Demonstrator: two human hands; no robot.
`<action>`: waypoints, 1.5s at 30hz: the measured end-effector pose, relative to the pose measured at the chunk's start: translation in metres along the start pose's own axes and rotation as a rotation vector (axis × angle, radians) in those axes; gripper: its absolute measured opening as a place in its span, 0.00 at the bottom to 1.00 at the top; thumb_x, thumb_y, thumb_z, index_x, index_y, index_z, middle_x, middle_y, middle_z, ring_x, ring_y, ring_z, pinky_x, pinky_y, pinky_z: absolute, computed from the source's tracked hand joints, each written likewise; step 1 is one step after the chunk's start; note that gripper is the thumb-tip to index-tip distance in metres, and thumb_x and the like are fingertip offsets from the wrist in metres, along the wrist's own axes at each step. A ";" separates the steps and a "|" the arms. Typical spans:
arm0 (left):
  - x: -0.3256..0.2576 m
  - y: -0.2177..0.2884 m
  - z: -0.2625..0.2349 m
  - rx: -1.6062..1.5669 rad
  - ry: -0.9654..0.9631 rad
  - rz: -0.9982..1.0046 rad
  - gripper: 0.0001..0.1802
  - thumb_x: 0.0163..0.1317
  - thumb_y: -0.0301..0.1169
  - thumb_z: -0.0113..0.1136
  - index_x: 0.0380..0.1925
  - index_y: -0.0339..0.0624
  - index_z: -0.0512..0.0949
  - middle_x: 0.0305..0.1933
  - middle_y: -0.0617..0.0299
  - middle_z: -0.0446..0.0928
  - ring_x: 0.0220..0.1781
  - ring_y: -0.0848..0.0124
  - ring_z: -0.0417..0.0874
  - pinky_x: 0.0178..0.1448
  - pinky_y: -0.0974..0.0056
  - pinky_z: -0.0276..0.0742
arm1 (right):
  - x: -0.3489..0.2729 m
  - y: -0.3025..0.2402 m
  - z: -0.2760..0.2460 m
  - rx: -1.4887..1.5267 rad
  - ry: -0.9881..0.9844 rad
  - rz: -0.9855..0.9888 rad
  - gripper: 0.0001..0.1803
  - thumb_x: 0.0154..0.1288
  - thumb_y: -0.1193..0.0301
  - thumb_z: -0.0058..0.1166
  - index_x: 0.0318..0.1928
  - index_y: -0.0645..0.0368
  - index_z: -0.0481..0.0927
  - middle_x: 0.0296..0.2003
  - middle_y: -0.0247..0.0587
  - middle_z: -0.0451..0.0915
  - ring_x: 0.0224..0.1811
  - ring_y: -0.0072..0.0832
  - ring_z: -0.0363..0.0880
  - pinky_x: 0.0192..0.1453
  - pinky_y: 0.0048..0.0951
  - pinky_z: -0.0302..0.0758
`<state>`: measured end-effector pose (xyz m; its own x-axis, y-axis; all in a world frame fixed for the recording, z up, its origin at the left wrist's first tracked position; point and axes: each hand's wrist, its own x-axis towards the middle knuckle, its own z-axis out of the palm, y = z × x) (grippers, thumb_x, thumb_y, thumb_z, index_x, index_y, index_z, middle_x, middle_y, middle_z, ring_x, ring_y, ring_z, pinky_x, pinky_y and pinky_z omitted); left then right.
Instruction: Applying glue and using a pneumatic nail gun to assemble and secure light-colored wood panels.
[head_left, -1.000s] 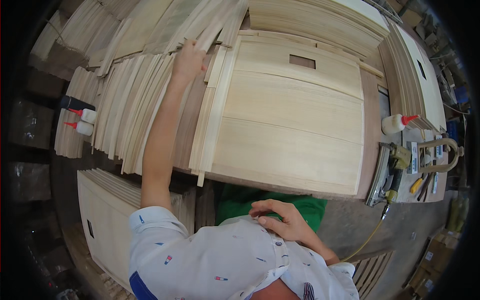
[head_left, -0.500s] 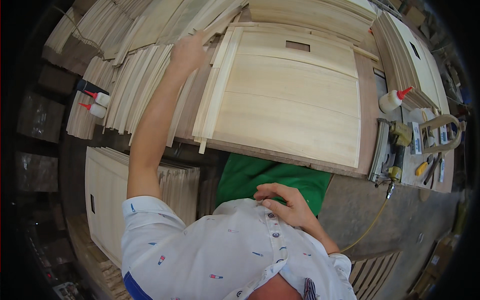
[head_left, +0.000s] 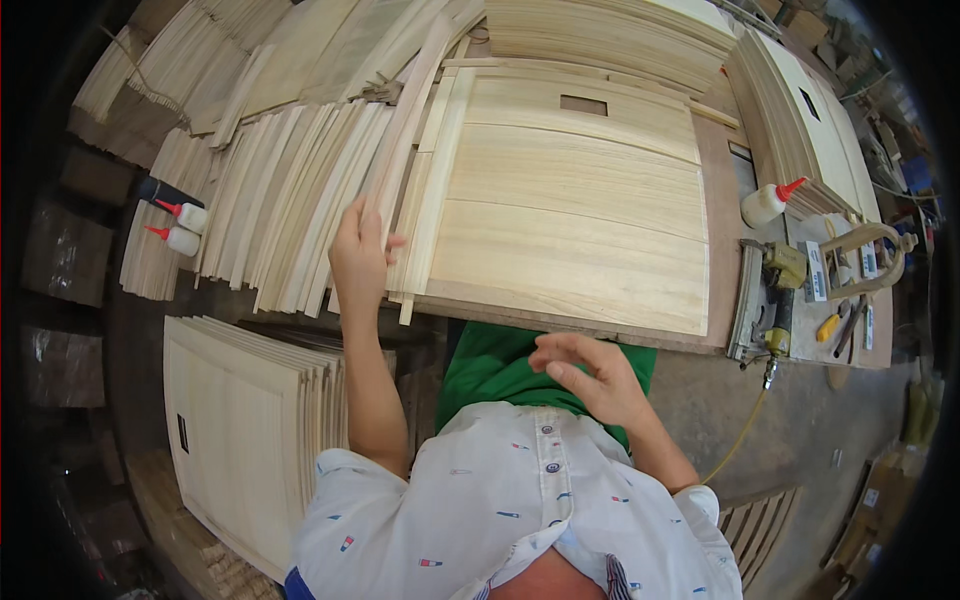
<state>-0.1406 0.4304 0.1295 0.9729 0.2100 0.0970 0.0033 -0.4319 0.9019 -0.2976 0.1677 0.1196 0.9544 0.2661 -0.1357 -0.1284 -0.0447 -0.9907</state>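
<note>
My left hand (head_left: 360, 262) is at the left edge of the workbench, closed around the near end of a long, thin wooden strip (head_left: 402, 125). That strip slants away toward the far side, beside a pale wooden panel (head_left: 575, 225). The panel lies flat and has a small rectangular cutout near its far edge. More narrow strips (head_left: 440, 195) lie along its left side. My right hand (head_left: 592, 378) hovers in front of my shirt, near the bench's front edge, with loosely bent fingers apart and nothing in them.
Several wooden strips (head_left: 290, 200) lie left, with two glue bottles (head_left: 180, 240) on them. Stacked panels (head_left: 240, 400) stand below. At right are another glue bottle (head_left: 768, 203), a nail gun (head_left: 785, 265) with yellow air hose (head_left: 745, 437), and a curved wooden handle (head_left: 870, 245).
My left hand has come back toward me from the far strips, drawing a long wooden strip along. My right hand has shifted slightly right and away from my shirt.
</note>
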 end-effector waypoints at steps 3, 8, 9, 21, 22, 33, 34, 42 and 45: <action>-0.024 -0.014 0.000 -0.068 -0.023 -0.127 0.22 0.72 0.35 0.43 0.60 0.34 0.71 0.36 0.54 0.81 0.32 0.73 0.83 0.27 0.70 0.72 | 0.020 -0.009 -0.003 -0.072 0.026 -0.039 0.17 0.69 0.72 0.53 0.55 0.68 0.75 0.43 0.46 0.84 0.47 0.30 0.82 0.54 0.30 0.76; -0.058 -0.031 -0.003 -0.195 -0.072 -0.122 0.21 0.75 0.38 0.44 0.59 0.36 0.74 0.32 0.61 0.78 0.28 0.80 0.71 0.30 0.74 0.67 | 0.044 -0.021 -0.024 -0.112 0.176 -0.012 0.18 0.70 0.68 0.51 0.55 0.68 0.75 0.41 0.45 0.84 0.43 0.28 0.82 0.50 0.28 0.77; -0.061 -0.036 -0.007 -0.209 -0.078 -0.111 0.21 0.75 0.38 0.45 0.58 0.37 0.76 0.29 0.64 0.77 0.27 0.81 0.65 0.32 0.75 0.65 | 0.047 -0.020 -0.032 -0.113 0.213 0.006 0.18 0.70 0.68 0.51 0.55 0.68 0.75 0.41 0.45 0.84 0.43 0.28 0.82 0.50 0.28 0.77; -0.095 0.007 0.082 -0.420 -0.606 -0.175 0.35 0.55 0.17 0.61 0.64 0.40 0.65 0.63 0.55 0.65 0.65 0.66 0.68 0.65 0.65 0.67 | 0.052 -0.002 -0.083 0.275 0.616 0.000 0.27 0.74 0.61 0.48 0.62 0.71 0.65 0.44 0.47 0.79 0.39 0.28 0.81 0.44 0.27 0.78; -0.102 0.006 0.104 -0.406 -0.630 -0.109 0.37 0.53 0.17 0.63 0.64 0.42 0.64 0.61 0.57 0.64 0.69 0.65 0.64 0.67 0.65 0.64 | 0.054 0.002 -0.084 0.276 0.612 0.002 0.27 0.74 0.61 0.48 0.62 0.71 0.65 0.44 0.47 0.79 0.39 0.28 0.81 0.44 0.27 0.78; -0.167 0.044 0.241 -0.422 -1.115 0.073 0.38 0.52 0.21 0.71 0.59 0.37 0.58 0.38 0.59 0.67 0.34 0.74 0.73 0.39 0.67 0.74 | 0.016 0.026 -0.161 -0.267 1.111 0.035 0.32 0.60 0.73 0.61 0.62 0.70 0.63 0.49 0.53 0.75 0.50 0.39 0.76 0.55 0.35 0.72; -0.169 0.048 0.247 -0.454 -1.149 0.086 0.37 0.54 0.21 0.69 0.59 0.37 0.57 0.38 0.60 0.67 0.32 0.74 0.73 0.39 0.67 0.74 | 0.014 0.030 -0.168 -0.376 1.132 0.053 0.35 0.59 0.73 0.61 0.64 0.70 0.61 0.52 0.56 0.74 0.53 0.41 0.76 0.58 0.36 0.71; -0.103 0.069 0.293 -0.267 -1.080 0.423 0.19 0.61 0.29 0.61 0.52 0.36 0.72 0.45 0.55 0.75 0.42 0.64 0.77 0.48 0.61 0.74 | -0.001 0.026 -0.205 -0.648 0.971 0.165 0.34 0.61 0.67 0.59 0.64 0.72 0.64 0.56 0.67 0.72 0.59 0.53 0.73 0.61 0.41 0.69; -0.030 0.083 0.345 -0.108 -0.772 0.841 0.21 0.61 0.32 0.62 0.53 0.37 0.74 0.55 0.47 0.73 0.55 0.52 0.75 0.59 0.55 0.71 | 0.012 0.026 -0.213 -0.531 0.855 0.310 0.34 0.60 0.67 0.59 0.63 0.73 0.65 0.55 0.68 0.73 0.58 0.53 0.73 0.61 0.41 0.69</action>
<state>-0.0896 0.0854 0.0558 0.5399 -0.7201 0.4359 -0.6989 -0.0947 0.7090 -0.2321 -0.0351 0.0936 0.7989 -0.5880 -0.1264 -0.4620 -0.4655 -0.7549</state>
